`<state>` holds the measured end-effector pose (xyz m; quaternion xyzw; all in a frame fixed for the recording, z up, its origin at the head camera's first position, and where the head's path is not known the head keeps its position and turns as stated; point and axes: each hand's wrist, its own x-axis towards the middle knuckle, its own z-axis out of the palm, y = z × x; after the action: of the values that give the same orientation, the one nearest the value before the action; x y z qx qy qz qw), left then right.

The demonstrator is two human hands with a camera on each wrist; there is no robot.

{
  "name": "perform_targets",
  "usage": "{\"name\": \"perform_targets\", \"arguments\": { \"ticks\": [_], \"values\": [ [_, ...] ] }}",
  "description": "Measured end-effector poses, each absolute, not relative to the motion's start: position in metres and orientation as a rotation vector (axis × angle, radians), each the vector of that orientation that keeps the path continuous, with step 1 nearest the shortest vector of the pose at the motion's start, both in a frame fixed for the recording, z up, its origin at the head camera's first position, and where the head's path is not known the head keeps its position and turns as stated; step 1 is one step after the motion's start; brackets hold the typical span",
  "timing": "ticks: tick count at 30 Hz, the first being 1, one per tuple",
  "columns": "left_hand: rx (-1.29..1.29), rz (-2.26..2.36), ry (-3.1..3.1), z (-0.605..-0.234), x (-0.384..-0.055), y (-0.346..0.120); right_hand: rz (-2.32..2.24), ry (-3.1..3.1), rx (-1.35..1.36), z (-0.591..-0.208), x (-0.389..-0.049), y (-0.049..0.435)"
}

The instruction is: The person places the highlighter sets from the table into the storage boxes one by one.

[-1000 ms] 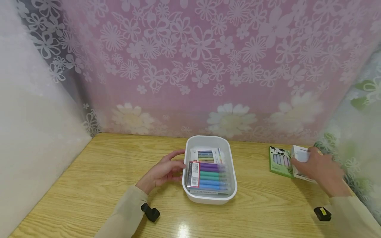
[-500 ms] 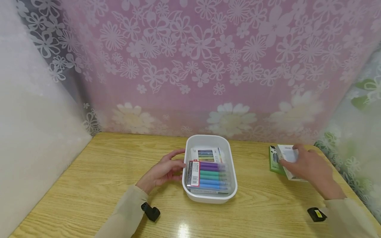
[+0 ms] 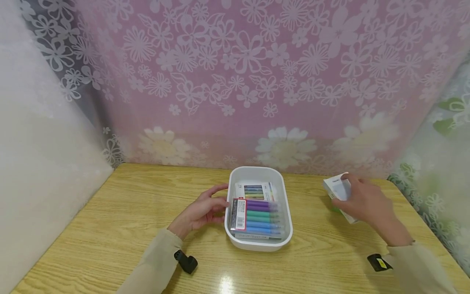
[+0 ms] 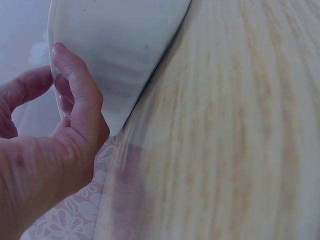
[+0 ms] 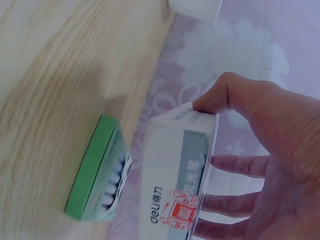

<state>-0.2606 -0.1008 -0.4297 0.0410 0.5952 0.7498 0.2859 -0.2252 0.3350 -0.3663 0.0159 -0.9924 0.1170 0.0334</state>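
Head view, from the left: the left hand (image 3: 203, 208) has thumb and fingers bent at the tray (image 3: 258, 246), seeming to hold its left wall lightly at the rim. To the right of that grip, inside the tray, lie a pen pack (image 3: 261, 216) and, just beyond it, a stick box (image 3: 253, 190) (coloured sticks show in its window, too small to name). Farther right, well apart from the tray, the white box (image 3: 340, 190) is pinched between thumb and fingers of the right hand (image 3: 369, 204), which is parted only by the box's own width; the right wrist view shows it tilted. Below that grip, resting on the table (image 3: 308, 228) and apart from the white box, is the green box (image 5: 87, 185). The step in hand looks like a carry of the white box towards the tray; the next move would call for a leftward lift, high enough to clear the rim, with the left hand steadying. Against half a second ago, the right hand and white box are farther left, hiding nearly all of the green box from above, while tray and left hand look unmoved
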Motion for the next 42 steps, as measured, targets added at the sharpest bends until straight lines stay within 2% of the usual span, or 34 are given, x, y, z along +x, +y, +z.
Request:
{"name": "perform_targets", "arguments": {
  "ticks": [42],
  "values": [
    [0.097,2.005,1.597,-0.431,-0.261,-0.101,0.262,-2.961,0.394,-0.33,-0.251,0.236]
  ]
}}
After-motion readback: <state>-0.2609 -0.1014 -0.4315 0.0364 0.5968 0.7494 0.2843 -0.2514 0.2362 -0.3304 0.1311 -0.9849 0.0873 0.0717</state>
